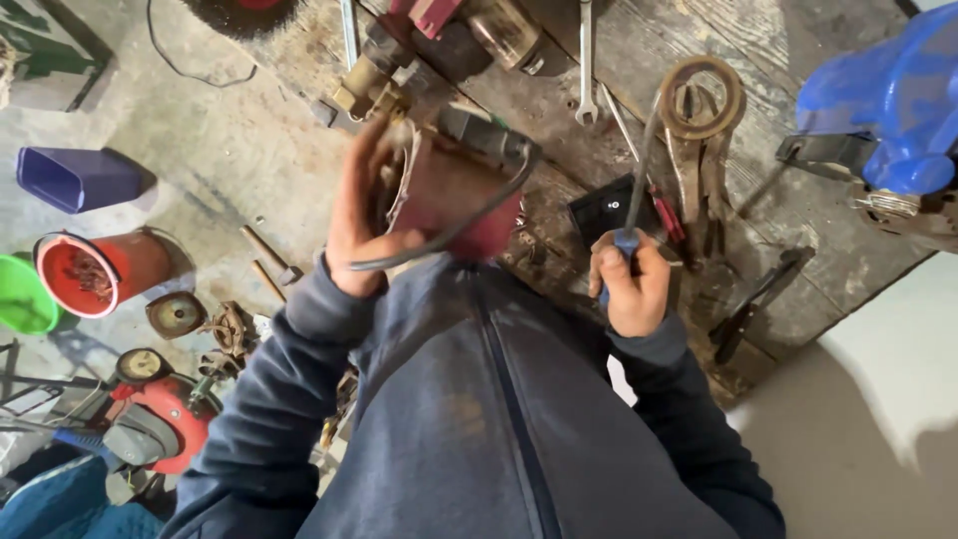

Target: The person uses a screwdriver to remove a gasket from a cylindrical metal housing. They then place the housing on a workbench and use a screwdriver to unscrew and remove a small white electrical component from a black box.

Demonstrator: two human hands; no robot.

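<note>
2 hands: left hand (364, 215), right hand (629, 284). 1 red motor housing (449, 190), 1 screwdriver w/ blue handle (627, 215). On the bench: 1 blue vise (888, 100), 1 wrench (586, 60), 1 black switch box (607, 210). On the floor: 3 containers, i.e. 1 blue tub (75, 178), 1 red bucket (95, 269), 1 green bucket (22, 294).

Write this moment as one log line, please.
left hand: grips reddish motor housing | right hand: grips blue-handled screwdriver | place: wooden workbench | nearby: blue vise, wrench
</note>
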